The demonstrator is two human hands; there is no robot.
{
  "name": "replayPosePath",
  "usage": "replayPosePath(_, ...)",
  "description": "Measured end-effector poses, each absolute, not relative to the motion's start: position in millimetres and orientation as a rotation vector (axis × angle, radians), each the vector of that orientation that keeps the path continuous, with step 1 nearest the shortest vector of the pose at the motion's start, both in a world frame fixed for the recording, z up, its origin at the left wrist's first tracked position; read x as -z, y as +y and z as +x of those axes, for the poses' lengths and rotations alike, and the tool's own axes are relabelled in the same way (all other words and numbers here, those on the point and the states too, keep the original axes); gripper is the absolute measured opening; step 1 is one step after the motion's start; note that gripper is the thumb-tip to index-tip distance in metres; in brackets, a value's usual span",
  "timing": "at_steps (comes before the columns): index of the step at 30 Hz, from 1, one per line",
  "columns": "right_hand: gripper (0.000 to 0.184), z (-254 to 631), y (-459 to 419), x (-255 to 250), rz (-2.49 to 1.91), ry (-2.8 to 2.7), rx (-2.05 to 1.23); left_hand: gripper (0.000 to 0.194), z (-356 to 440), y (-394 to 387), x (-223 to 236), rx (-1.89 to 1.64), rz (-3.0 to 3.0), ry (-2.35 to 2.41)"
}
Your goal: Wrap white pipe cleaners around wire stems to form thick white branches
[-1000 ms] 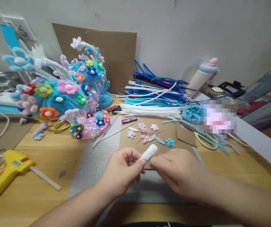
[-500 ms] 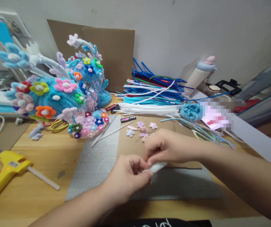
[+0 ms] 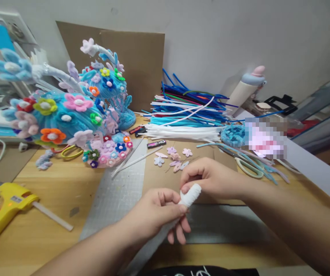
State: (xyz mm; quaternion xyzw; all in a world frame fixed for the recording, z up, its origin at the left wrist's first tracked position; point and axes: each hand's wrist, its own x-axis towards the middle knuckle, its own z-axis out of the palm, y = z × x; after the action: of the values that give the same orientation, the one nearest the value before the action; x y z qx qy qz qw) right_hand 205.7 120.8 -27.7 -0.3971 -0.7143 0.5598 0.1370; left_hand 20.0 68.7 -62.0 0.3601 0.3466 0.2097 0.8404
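Both hands hold a small white coil of pipe cleaner (image 3: pixel 190 195) above the grey cutting mat (image 3: pixel 115 199). My left hand (image 3: pixel 156 214) pinches its lower end between thumb and forefinger, with the other fingers hanging loose. My right hand (image 3: pixel 210 178) curls round the coil's upper end with closed fingers. Just beyond the hands, small pastel pipe-cleaner flowers (image 3: pixel 172 156) lie on a brown cardboard sheet (image 3: pixel 159 176).
A large blue pipe-cleaner sculpture covered in coloured flowers (image 3: pixel 67 115) stands at the back left. A yellow glue gun (image 3: pixel 6 209) lies at the left. A pile of blue and white pipe cleaners (image 3: pixel 184 115), scissors (image 3: pixel 248 168) and a bottle (image 3: pixel 247 90) sit at the back right.
The coil has tilted back upright from lying low between the hands. My right hand shifted right along its top, and my left hand's lower fingers have opened out.
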Motion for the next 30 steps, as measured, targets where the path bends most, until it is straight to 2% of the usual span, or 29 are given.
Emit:
replayPosePath(7, 0.008, 207, 121, 17, -1.185, -2.106, -1.542, 0.030, 18, 68, 63, -0.433, 0.762, 0.723)
replayPosePath(13, 0.009, 201, 117, 13, -1.153, -2.130, -1.602, 0.035, 15, 66, 53, -0.525, 0.841, 0.786)
replayPosePath(17, 0.014, 198, 108, 10, -1.119, -2.202, -1.515, 0.032, 11, 67, 46, -0.629, 0.928, 0.888)
replayPosePath(20, 0.019, 197, 97, 9, -1.073, -2.401, -1.210, 0.028, 10, 68, 45, -0.690, 0.979, 0.962)
replayPosePath(26, 0.019, 197, 74, 9, -0.983, -2.685, -0.230, 0.022, 14, 68, 48, -0.707, 1.109, 1.124)
replayPosePath(30, 0.017, 196, 70, 2, -0.898, -2.784, 0.062, 0.020, 17, 67, 49, -0.651, 1.144, 1.174)
